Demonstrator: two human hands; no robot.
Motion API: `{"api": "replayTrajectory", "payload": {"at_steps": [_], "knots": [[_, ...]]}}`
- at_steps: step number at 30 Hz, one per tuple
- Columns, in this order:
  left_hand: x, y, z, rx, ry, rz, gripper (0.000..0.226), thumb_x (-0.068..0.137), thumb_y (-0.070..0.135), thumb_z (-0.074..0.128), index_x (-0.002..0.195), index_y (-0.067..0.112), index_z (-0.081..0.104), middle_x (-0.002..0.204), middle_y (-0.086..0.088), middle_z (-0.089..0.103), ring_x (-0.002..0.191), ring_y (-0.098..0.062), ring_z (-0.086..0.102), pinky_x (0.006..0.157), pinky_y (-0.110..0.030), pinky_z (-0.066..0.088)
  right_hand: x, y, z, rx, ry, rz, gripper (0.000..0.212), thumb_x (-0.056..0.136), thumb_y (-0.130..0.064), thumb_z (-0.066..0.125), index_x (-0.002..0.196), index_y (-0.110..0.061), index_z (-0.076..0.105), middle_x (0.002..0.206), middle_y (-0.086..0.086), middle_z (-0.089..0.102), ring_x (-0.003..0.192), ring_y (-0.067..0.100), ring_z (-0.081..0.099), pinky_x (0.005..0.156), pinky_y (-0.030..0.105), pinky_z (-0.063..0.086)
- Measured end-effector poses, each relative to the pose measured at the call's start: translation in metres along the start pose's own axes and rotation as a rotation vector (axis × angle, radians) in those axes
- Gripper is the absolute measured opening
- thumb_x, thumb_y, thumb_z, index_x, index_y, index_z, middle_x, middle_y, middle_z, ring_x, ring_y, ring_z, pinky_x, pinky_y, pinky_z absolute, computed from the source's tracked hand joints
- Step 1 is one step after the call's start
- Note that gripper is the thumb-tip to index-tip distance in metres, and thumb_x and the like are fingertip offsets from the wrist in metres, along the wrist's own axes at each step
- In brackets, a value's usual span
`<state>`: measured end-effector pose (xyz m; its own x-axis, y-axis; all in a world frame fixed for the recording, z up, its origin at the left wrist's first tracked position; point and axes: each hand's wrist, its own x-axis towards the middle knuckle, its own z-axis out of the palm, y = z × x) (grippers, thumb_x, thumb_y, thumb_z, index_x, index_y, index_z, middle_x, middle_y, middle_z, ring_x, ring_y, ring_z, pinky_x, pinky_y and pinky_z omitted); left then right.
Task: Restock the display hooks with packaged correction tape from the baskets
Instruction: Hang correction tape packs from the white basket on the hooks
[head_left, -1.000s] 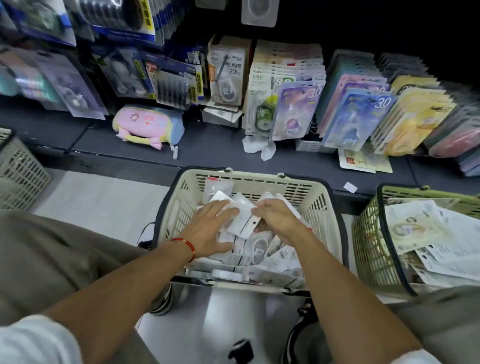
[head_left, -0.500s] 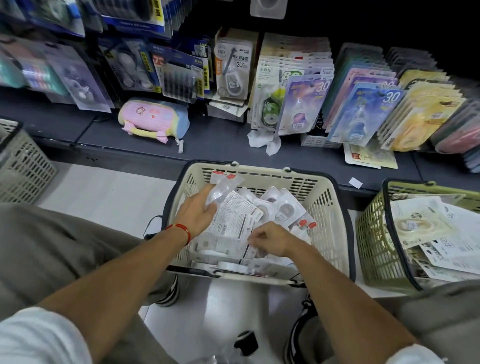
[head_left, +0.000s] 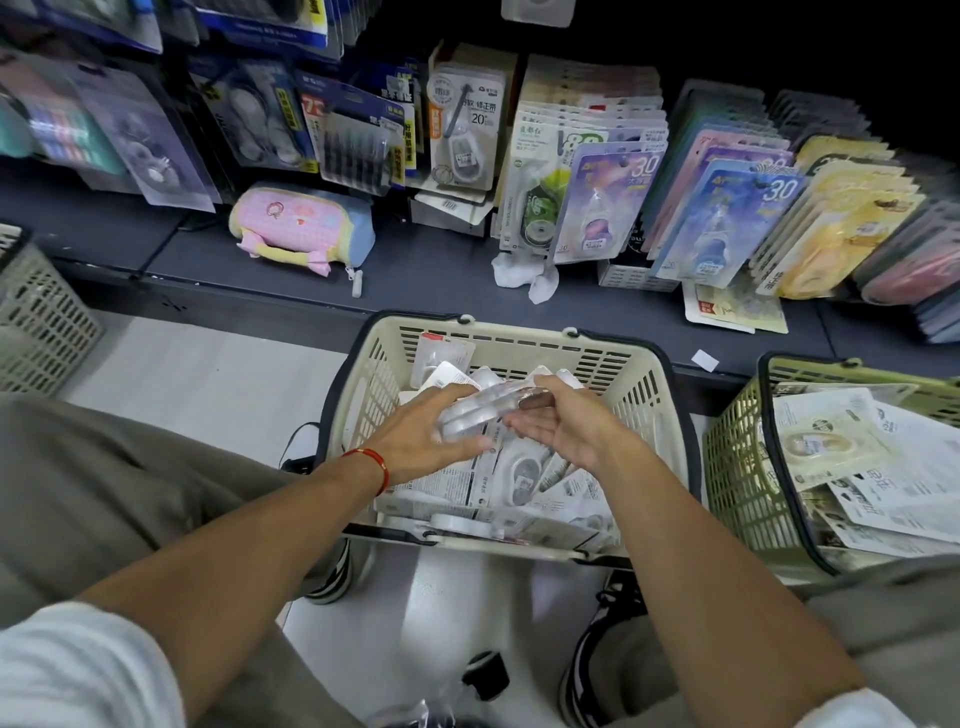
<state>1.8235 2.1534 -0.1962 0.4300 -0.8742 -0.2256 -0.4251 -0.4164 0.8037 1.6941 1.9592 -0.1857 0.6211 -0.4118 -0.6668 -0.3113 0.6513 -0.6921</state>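
Correction tape packs (head_left: 480, 408): a small stack of clear blister packs, centre of the frame, held above the cream basket (head_left: 644, 395).

Head view, only view supplied.

Left hand (head_left: 431, 434): fingers spread along the near side of the stack, clamped on it from the left. Red cord at the wrist.

Right hand (head_left: 563, 421): palm turned up, fingers curled against the right end of the stack. The two hands are together on the one bundle; the exact number of packs cannot be told, as the stack is blurred.

Cream basket: on the floor between the knees, filled with loose white packs lying at all angles.

Green basket (head_left: 737, 467): right of frame, holding flat printed cards and packs.

Display packs (head_left: 608, 202): hanging in rows in the upper half of the frame, over the dark shelf (head_left: 426, 280). A pink pouch (head_left: 301, 223) lies on the shelf, upper left of centre.

Handling note, as judgement: the step in hand looks like gathering and squaring a bundle. Best to turn all packs the same way and line up the hang holes before lifting, keeping a firm pinch, since smooth blisters may slide apart.
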Motion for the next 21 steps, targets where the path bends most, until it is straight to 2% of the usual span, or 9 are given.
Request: {"api": "replayTrajectory", "payload": {"at_steps": [3, 5, 7, 8, 10, 12, 15, 18, 21], "knots": [[0.004, -0.009, 0.001, 0.027, 0.061, -0.043, 0.054, 0.094, 0.043, 0.075, 0.142, 0.041, 0.049, 0.121, 0.012, 0.066, 0.107, -0.016, 0.067, 0.088, -0.037, 0.058, 0.003, 0.008, -0.002, 0.039, -0.065, 0.058, 0.052, 0.108, -0.043, 0.054, 0.106, 0.007, 0.066, 0.110, 0.029, 0.075, 0.083, 0.032, 0.081, 0.066, 0.032, 0.065], [0.005, -0.012, -0.002, -0.059, 0.080, -0.120, 0.055, 0.095, 0.034, 0.075, 0.142, 0.041, 0.048, 0.116, 0.008, 0.067, 0.104, -0.023, 0.067, 0.084, -0.040, 0.059, 0.008, 0.019, -0.008, -0.223, -0.042, 0.033, 0.058, 0.107, -0.052, 0.052, 0.108, 0.003, 0.071, 0.101, 0.021, 0.080, 0.088, 0.033, 0.080, 0.079, 0.042, 0.067], [0.005, -0.014, -0.007, -0.160, 0.071, -0.208, 0.058, 0.093, 0.027, 0.078, 0.138, 0.046, 0.046, 0.115, 0.012, 0.064, 0.105, -0.024, 0.066, 0.078, -0.038, 0.060, 0.010, 0.031, -0.014, -0.771, 0.015, -0.082, 0.041, 0.103, -0.043, 0.063, 0.098, -0.005, 0.077, 0.094, 0.010, 0.081, 0.086, 0.031, 0.080, 0.086, 0.048, 0.065], [0.005, -0.016, -0.009, -0.201, 0.073, -0.256, 0.059, 0.092, 0.023, 0.079, 0.138, 0.044, 0.048, 0.115, 0.009, 0.064, 0.106, -0.025, 0.066, 0.076, -0.042, 0.063, 0.011, 0.039, -0.017, -0.997, -0.035, -0.121, 0.029, 0.100, -0.036, 0.068, 0.094, -0.010, 0.079, 0.092, 0.004, 0.080, 0.085, 0.026, 0.079, 0.087, 0.046, 0.065], [0.006, -0.018, -0.012, -0.266, 0.091, -0.325, 0.062, 0.090, 0.019, 0.081, 0.140, 0.039, 0.051, 0.120, 0.003, 0.065, 0.107, -0.025, 0.067, 0.078, -0.048, 0.065, 0.011, 0.056, -0.016, -1.206, -0.236, -0.096, 0.009, 0.093, -0.030, 0.076, 0.092, -0.022, 0.081, 0.092, -0.008, 0.078, 0.088, 0.013, 0.075, 0.089, 0.037, 0.062], [0.007, -0.020, -0.014, -0.310, 0.114, -0.339, 0.061, 0.088, 0.016, 0.084, 0.137, 0.036, 0.055, 0.120, 0.002, 0.067, 0.110, -0.024, 0.067, 0.076, -0.042, 0.064, 0.010, 0.071, -0.012, -1.307, -0.357, -0.079, 0.007, 0.089, -0.029, 0.080, 0.095, -0.027, 0.082, 0.093, -0.013, 0.078, 0.093, 0.008, 0.073, 0.093, 0.033, 0.059], [0.009, -0.019, -0.019, -0.376, 0.131, -0.354, 0.058, 0.085, 0.011, 0.085, 0.128, 0.036, 0.057, 0.116, 0.005, 0.069, 0.112, -0.022, 0.067, 0.074, -0.029, 0.058, 0.013, 0.077, -0.009, -1.281, -0.290, -0.140, 0.009, 0.095, -0.025, 0.074, 0.091, -0.020, 0.081, 0.093, -0.004, 0.078, 0.088, 0.012, 0.071, 0.088, 0.034, 0.059], [0.013, -0.019, -0.024, -0.390, 0.162, -0.381, 0.057, 0.085, 0.007, 0.082, 0.128, 0.036, 0.058, 0.116, 0.003, 0.069, 0.107, -0.024, 0.068, 0.080, -0.039, 0.061, 0.009, 0.054, -0.007, -0.986, -0.113, -0.174, 0.033, 0.101, -0.032, 0.068, 0.083, -0.004, 0.072, 0.080, 0.010, 0.068, 0.072, 0.018, 0.063, 0.069, 0.033, 0.052], [0.016, -0.013, -0.024, -0.267, 0.190, -0.316, 0.060, 0.088, 0.010, 0.077, 0.136, 0.038, 0.054, 0.111, 0.011, 0.061, 0.095, -0.015, 0.063, 0.065, -0.028, 0.054, 0.001, 0.023, -0.004, -0.681, 0.023, -0.204, 0.028, 0.101, -0.033, 0.069, 0.089, -0.008, 0.071, 0.090, 0.008, 0.070, 0.076, 0.022, 0.066, 0.068, 0.033, 0.053]]}}
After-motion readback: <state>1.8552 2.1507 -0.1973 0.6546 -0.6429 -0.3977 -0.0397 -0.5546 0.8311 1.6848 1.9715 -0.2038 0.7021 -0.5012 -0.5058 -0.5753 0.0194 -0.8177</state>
